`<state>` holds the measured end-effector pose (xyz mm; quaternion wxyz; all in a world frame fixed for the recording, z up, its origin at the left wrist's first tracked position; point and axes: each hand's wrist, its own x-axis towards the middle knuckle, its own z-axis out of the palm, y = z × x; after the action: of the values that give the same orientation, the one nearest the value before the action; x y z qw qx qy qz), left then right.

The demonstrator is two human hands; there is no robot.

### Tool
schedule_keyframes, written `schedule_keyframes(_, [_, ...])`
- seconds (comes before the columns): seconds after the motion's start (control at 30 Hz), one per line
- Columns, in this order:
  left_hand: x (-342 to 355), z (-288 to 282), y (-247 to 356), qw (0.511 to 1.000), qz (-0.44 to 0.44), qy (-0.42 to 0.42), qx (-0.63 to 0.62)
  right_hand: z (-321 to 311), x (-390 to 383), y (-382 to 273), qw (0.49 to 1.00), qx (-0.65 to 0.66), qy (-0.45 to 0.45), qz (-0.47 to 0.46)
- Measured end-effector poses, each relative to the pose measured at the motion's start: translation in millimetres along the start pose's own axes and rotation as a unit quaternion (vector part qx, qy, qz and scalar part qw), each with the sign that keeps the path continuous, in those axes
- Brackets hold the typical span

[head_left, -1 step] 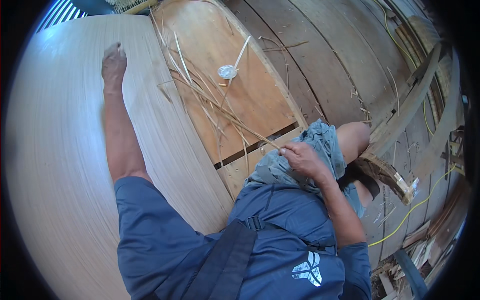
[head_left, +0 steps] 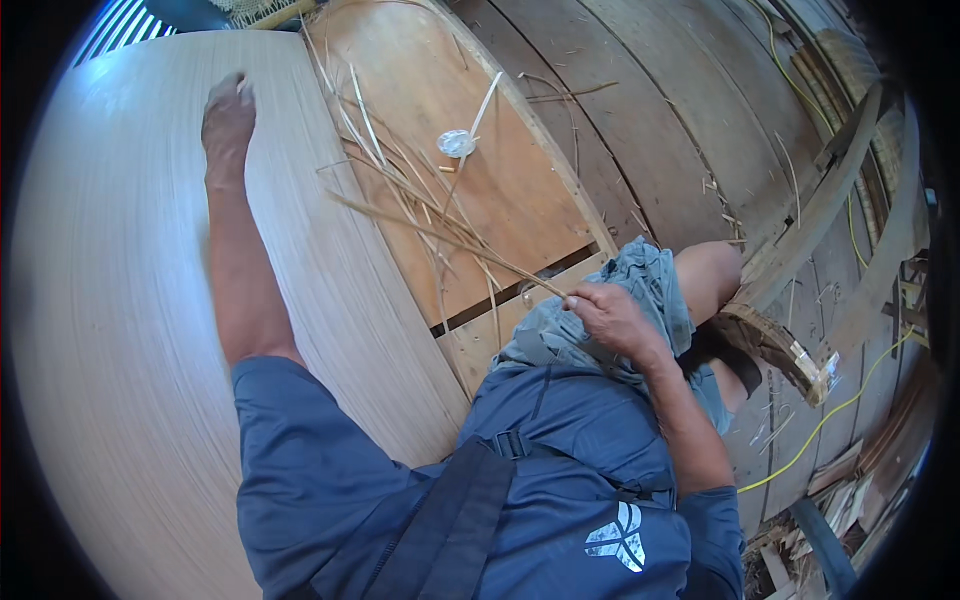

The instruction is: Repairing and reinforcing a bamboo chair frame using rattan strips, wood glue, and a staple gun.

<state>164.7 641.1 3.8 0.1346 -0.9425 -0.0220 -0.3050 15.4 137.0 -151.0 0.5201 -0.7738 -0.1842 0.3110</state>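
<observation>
My left arm stretches far out over a pale wood-grain surface (head_left: 130, 300). At its end my left hand (head_left: 230, 115) is closed with the fingers bent; whatever they hold, if anything, is too small or hidden to make out. My right hand (head_left: 608, 318) is closed around the near ends of several thin tan cane strips (head_left: 470, 240), close to my lap. From there the strips run away to the upper left, over a brown wooden board and past its left edge. More loose strips, some paler, lie across them on the board.
On the brown board (head_left: 530, 180) sits a small clear, shiny round object (head_left: 456, 144) beside a pale strip. Plank flooring (head_left: 650, 110) with scattered shavings extends to the right. A yellow cord (head_left: 820, 425), a curved wooden piece (head_left: 775, 345) and scrap wood (head_left: 840, 520) lie at the right.
My left hand has shifted slightly farther away. The far part of one cane strip in my right hand has swung nearer; the right hand has hardly moved.
</observation>
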Motion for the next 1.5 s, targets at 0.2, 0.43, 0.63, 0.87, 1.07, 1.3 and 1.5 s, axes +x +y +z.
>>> schedule_keyframes(0.2, [-20,-79,197,0.917,-0.111,-0.065,-0.377,-10,-16,7,0.991,0.059,0.114,0.043])
schedule_keyframes(0.43, [-217,56,152,0.874,-0.367,-0.268,-0.174,5,-25,23,0.937,0.326,0.125,0.030])
schedule_keyframes(0.63, [-287,114,185,0.845,-0.374,-0.357,-0.136,6,-21,24,0.945,0.301,0.127,0.021])
schedule_keyframes(0.87, [-260,126,135,0.662,-0.541,-0.241,-0.459,4,-9,20,0.933,0.329,0.138,0.043])
schedule_keyframes(1.07, [-273,142,111,0.784,-0.490,-0.231,-0.305,10,-4,19,0.938,0.319,0.128,0.045])
schedule_keyframes(1.3, [-241,149,172,0.791,-0.455,-0.380,-0.149,9,-7,24,0.943,0.298,0.143,0.049])
schedule_keyframes(1.5, [-220,160,124,0.628,-0.518,-0.243,-0.527,5,-7,24,0.938,0.308,0.148,0.061])
